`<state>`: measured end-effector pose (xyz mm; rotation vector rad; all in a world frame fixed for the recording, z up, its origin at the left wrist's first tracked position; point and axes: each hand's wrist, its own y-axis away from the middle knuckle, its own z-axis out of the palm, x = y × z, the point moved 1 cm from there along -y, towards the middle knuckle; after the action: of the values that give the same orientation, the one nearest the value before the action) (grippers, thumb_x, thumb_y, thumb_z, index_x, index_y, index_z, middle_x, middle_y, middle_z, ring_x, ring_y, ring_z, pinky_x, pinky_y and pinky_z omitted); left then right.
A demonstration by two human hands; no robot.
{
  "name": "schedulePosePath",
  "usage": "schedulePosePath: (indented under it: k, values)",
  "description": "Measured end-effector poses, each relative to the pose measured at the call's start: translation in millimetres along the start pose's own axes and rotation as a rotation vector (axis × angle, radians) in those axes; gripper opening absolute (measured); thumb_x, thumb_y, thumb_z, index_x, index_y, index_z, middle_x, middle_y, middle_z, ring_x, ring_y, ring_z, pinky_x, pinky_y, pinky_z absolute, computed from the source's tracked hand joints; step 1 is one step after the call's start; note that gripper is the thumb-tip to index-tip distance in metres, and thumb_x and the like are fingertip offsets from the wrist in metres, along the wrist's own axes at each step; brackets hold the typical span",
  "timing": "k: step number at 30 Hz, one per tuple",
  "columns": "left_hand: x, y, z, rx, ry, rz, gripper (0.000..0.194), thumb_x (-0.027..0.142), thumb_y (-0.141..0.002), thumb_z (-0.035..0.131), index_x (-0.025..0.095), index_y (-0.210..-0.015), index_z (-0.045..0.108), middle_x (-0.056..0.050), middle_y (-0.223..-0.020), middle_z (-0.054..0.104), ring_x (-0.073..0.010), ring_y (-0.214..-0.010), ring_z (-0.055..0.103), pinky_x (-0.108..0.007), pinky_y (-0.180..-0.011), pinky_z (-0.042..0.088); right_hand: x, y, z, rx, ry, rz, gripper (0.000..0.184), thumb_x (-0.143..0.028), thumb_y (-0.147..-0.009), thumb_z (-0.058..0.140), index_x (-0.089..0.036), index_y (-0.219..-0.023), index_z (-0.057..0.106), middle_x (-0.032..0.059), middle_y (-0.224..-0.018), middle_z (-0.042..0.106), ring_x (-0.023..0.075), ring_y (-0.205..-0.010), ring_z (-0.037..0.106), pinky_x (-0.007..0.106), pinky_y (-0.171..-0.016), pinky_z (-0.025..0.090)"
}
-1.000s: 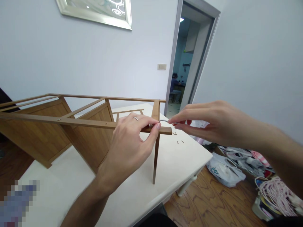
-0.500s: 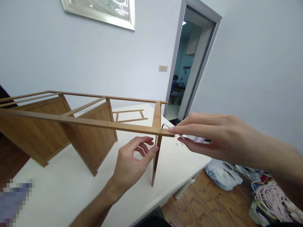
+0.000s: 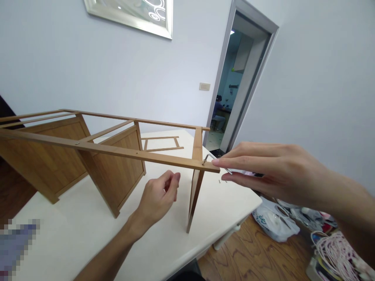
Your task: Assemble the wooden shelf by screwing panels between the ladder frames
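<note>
A brown wooden shelf frame [image 3: 164,157] lies on its side on the white table, with several slatted panels standing down from its rails. My right hand [image 3: 272,166] pinches a silver hex key [image 3: 218,163] between thumb and fingers. The key's bent short end sits at a bolt hole near the right end of the front rail. Below that rail, my left hand [image 3: 159,197] is curled closed, apart from the end panel [image 3: 195,191]; I see nothing held in it.
A small wooden frame [image 3: 164,149] lies at the back of the white table [image 3: 158,249]. Two small screws [image 3: 219,181] rest near its right edge. On the floor at right are a plastic bag [image 3: 274,220] and a pink cord bundle [image 3: 336,249]. Beyond the doorway sits a person [image 3: 219,111].
My left hand has drawn back leftward from the end panel, and its fingers have curled closed. My right hand still holds the hex key at the bolt hole. The view has shifted slightly.
</note>
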<state>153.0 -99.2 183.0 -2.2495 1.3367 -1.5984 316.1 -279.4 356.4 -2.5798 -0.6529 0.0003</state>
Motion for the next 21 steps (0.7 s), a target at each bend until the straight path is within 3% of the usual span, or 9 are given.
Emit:
schedulePosePath:
  k: [1, 3, 5, 7, 9, 12, 14, 16, 21]
  values:
    - [-10, 0, -1.5, -0.040, -0.054, -0.035, 0.039, 0.042, -0.105, 0.044, 0.022, -0.075, 0.057, 0.004, -0.057, 0.063, -0.0120, -0.052, 0.061, -0.023, -0.053, 0.048, 0, 0, 0, 0.000, -0.001, -0.005, 0.024, -0.020, -0.099, 0.067, -0.017, -0.121, 0.074, 0.0062, -0.108, 0.078, 0.0136, -0.094, 0.074, 0.023, -0.082, 0.058]
    - [-22, 2, -5.0, -0.070, -0.118, -0.024, 0.024, 0.038, -0.104, 0.046, 0.022, -0.094, 0.061, 0.000, -0.079, 0.075, -0.0144, -0.065, 0.069, -0.025, -0.059, 0.052, 1, -2, 0, 0.025, 0.009, -0.018, 0.024, -0.022, -0.099, 0.068, -0.020, -0.122, 0.074, 0.0067, -0.110, 0.077, 0.0133, -0.092, 0.073, 0.023, -0.081, 0.059]
    - [-20, 8, -8.5, -0.075, -0.131, 0.072, 0.021, 0.031, -0.101, 0.053, 0.024, -0.120, 0.057, -0.003, -0.105, 0.077, -0.0155, -0.077, 0.073, -0.027, -0.065, 0.057, 1, -4, 1, 0.059, 0.022, -0.038, 0.022, -0.025, -0.098, 0.069, -0.021, -0.118, 0.076, 0.0078, -0.116, 0.075, 0.0132, -0.091, 0.074, 0.024, -0.081, 0.061]
    - [-5, 14, -12.3, -0.046, -0.143, 0.239, 0.024, 0.026, -0.099, 0.058, 0.024, -0.123, 0.057, -0.004, -0.107, 0.076, -0.0146, -0.078, 0.072, -0.028, -0.069, 0.059, 2, -7, 3, 0.073, 0.017, -0.056, 0.020, -0.026, -0.097, 0.070, -0.021, -0.114, 0.077, 0.0082, -0.120, 0.075, 0.0140, -0.094, 0.075, 0.025, -0.085, 0.061]
    - [17, 19, -17.0, 0.085, -0.160, 0.465, 0.018, 0.017, -0.097, 0.062, 0.023, -0.114, 0.061, -0.003, -0.100, 0.075, -0.0145, -0.084, 0.071, -0.028, -0.077, 0.059, 3, -9, 4, 0.072, -0.006, -0.068, 0.021, -0.025, -0.096, 0.071, -0.022, -0.116, 0.077, 0.0070, -0.120, 0.076, 0.0151, -0.099, 0.075, 0.025, -0.090, 0.061]
    - [44, 19, -21.8, 0.392, -0.273, 0.725, 0.027, 0.007, -0.087, 0.073, 0.018, -0.110, 0.063, -0.009, -0.103, 0.074, -0.0202, -0.103, 0.069, -0.036, -0.095, 0.057, 2, -11, 6, 0.072, -0.038, -0.076, 0.028, -0.021, -0.096, 0.070, -0.023, -0.124, 0.074, 0.0053, -0.121, 0.077, 0.0154, -0.107, 0.074, 0.025, -0.097, 0.060]
    - [51, 13, -19.9, 0.491, -0.382, 0.770, 0.034, 0.012, -0.084, 0.079, 0.015, -0.114, 0.063, -0.014, -0.111, 0.073, -0.0248, -0.113, 0.067, -0.044, -0.107, 0.052, 1, -11, 6, 0.054, -0.040, -0.090, 0.031, -0.015, -0.099, 0.065, -0.021, -0.129, 0.071, 0.0067, -0.125, 0.076, 0.0146, -0.114, 0.072, 0.024, -0.102, 0.057]
    - [52, 5, -13.7, 0.503, -0.456, 0.765, 0.041, 0.022, -0.087, 0.080, 0.012, -0.122, 0.062, -0.016, -0.120, 0.073, -0.0276, -0.121, 0.064, -0.051, -0.118, 0.041, 1, -10, 6, 0.025, -0.022, -0.101, 0.035, -0.008, -0.101, 0.059, -0.018, -0.133, 0.068, 0.0086, -0.131, 0.073, 0.0140, -0.121, 0.069, 0.024, -0.106, 0.055]
    - [46, -6, 4.1, 0.560, -0.489, 0.756, 0.046, 0.039, -0.090, 0.078, 0.014, -0.125, 0.062, -0.013, -0.121, 0.075, -0.0280, -0.122, 0.064, -0.054, -0.127, 0.026, -1, -14, 6, -0.002, 0.047, -0.132, 0.043, -0.001, -0.100, 0.051, -0.018, -0.137, 0.063, 0.0106, -0.134, 0.072, 0.0186, -0.128, 0.065, 0.035, -0.106, 0.056]
